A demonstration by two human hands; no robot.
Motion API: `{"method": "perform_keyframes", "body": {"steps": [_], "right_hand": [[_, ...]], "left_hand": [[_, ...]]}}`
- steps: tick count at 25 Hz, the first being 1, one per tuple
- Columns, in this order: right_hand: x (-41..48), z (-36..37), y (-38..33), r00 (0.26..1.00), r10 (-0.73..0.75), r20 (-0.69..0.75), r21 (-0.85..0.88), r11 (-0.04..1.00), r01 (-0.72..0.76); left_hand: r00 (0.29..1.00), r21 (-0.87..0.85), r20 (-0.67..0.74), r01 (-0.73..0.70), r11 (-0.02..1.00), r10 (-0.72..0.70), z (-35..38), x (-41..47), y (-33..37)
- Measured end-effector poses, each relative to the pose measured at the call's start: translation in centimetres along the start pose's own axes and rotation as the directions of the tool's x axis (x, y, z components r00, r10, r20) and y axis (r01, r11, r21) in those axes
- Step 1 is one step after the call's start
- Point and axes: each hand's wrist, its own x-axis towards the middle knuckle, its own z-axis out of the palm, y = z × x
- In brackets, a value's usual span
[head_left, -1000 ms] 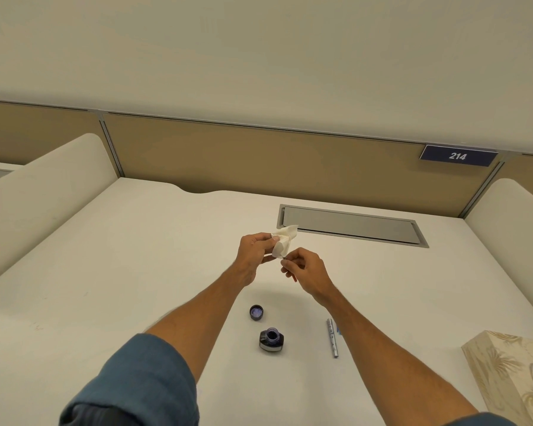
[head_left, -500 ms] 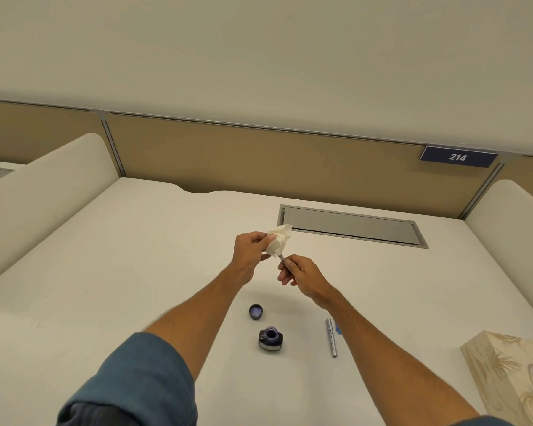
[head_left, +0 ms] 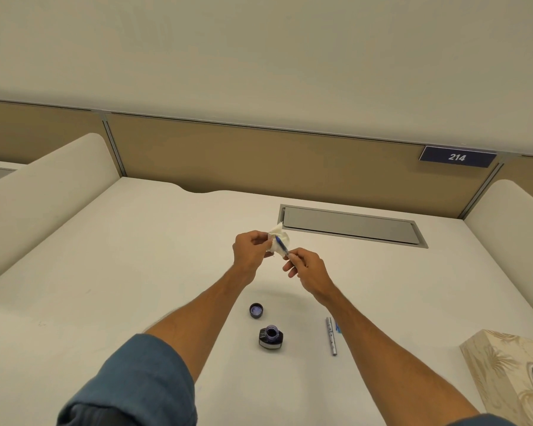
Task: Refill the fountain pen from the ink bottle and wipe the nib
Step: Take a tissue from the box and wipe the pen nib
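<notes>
My left hand (head_left: 250,253) pinches a crumpled white tissue (head_left: 280,241) above the middle of the desk. My right hand (head_left: 305,266) grips the blue front section of the fountain pen (head_left: 281,245), its tip lying against the tissue. The nib itself is too small to make out. Nearer me on the desk stands the open ink bottle (head_left: 270,337), with its dark cap (head_left: 256,310) lying upside down just behind it. A silver pen barrel (head_left: 331,336) lies to the right of the bottle, with a small blue part (head_left: 338,328) beside it.
A patterned tissue box (head_left: 505,370) sits at the right near edge of the white desk (head_left: 136,256). A grey cable hatch (head_left: 351,226) is set into the desk behind my hands. Cream dividers rise on both sides, a tan panel at the back.
The pen section has slid out of the tissue folds and now shows as a blue line against it. Both hands have stayed close together above the desk.
</notes>
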Motion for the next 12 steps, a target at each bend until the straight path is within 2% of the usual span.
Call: {"method": "perform_keyframes", "body": {"steps": [7, 12], "right_hand": [[0.1, 0.1, 0.1, 1.0, 0.022, -0.004, -0.019, 1.0, -0.022], [0.0, 0.1, 0.0, 0.998, 0.01, 0.068, 0.042, 0.999, -0.013]], "left_hand": [[0.971, -0.219, 0.24, 0.067, 0.973, -0.013, -0.8, -0.7, -0.1], [0.964, -0.227, 0.264, 0.047, 0.973, 0.015, -1.1, -0.6, -0.1]]}}
